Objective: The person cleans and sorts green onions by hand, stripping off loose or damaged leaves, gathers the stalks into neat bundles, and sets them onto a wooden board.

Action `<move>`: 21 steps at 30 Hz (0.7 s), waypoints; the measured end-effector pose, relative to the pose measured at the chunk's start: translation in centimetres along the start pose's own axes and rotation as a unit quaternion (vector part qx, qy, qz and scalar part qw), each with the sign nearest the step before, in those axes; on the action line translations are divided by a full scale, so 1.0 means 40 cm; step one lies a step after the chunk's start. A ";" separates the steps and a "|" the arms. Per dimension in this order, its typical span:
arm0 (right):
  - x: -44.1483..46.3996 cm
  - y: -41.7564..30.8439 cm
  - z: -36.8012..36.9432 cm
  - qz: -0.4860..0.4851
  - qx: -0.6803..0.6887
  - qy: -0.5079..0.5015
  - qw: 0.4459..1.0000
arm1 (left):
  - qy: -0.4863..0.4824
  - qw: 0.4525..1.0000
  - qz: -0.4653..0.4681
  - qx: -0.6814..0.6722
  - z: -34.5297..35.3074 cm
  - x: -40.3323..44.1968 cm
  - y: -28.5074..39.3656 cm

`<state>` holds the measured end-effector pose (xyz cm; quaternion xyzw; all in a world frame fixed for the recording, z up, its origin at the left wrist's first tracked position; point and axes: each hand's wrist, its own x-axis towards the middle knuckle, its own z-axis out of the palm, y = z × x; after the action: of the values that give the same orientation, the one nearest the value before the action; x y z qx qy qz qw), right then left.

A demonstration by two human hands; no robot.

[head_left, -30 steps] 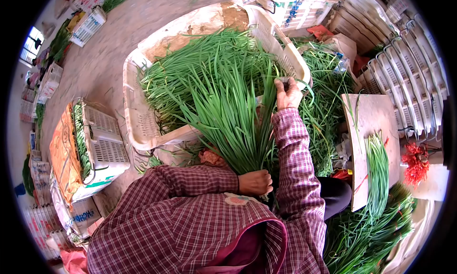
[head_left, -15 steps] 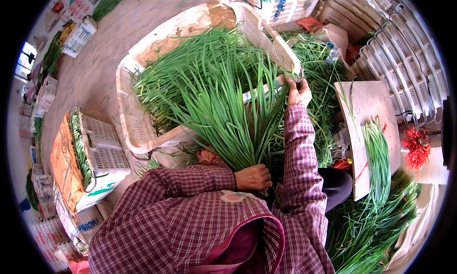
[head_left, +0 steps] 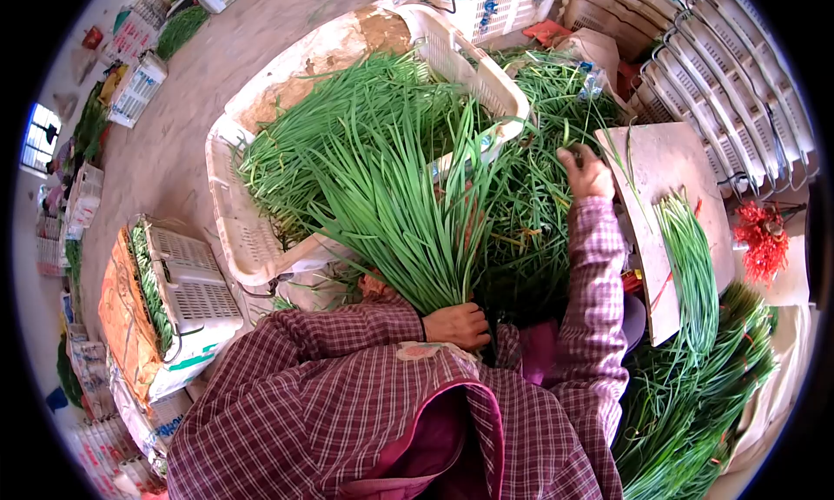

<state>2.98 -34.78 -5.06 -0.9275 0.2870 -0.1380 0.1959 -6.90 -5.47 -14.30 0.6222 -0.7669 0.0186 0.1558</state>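
My left hand [head_left: 458,326] is wrapped round the lower end of a bunch of long green stalks [head_left: 395,209], whose leaves fan out up and to the left. Behind the bunch, a white basket [head_left: 246,239] holds more loose stalks. My right hand [head_left: 589,173] is over the heap of loose stalks [head_left: 543,118] right of the basket, its thumb and fingers bent together. Whatever is between those fingertips is too small to make out. A board [head_left: 695,165] beside it bears a small bundle of stalks [head_left: 691,265].
Stacked white crates [head_left: 725,92] rise at the upper right. Red ties [head_left: 762,244] hang by the board above a large pile of green bundles [head_left: 695,404]. A crate with an orange cover [head_left: 129,317] is at the left.
My right hand has moved from the basket's corner to the right, over the heap. My left hand still holds the bunch. The view has shifted slightly.
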 end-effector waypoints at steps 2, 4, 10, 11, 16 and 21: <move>-0.046 -0.010 0.048 -0.037 0.073 0.002 0.997 | -0.003 1.000 0.001 -0.001 0.006 0.000 0.000; -0.080 -0.042 0.086 -0.073 0.141 0.001 0.987 | -0.006 1.000 0.000 -0.002 0.009 -0.001 0.001; -0.132 -0.163 0.137 -0.101 0.190 -0.031 0.976 | 0.024 1.000 -0.001 0.018 0.005 0.006 0.001; -0.143 -0.179 0.135 -0.095 0.193 -0.037 0.976 | 0.020 1.000 -0.002 0.017 0.009 0.005 0.001; -0.152 -0.209 0.193 -0.130 0.114 -0.022 0.985 | -0.004 1.000 -0.004 0.015 0.020 0.002 -0.001; -0.150 -0.209 0.200 -0.090 0.035 -0.043 0.994 | -0.023 1.000 -0.011 0.008 0.019 0.001 0.000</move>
<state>5.14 -22.66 -9.29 -0.9471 0.1889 -0.1253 0.2274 -7.06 -5.66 -15.01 0.6324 -0.7630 0.0087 0.1333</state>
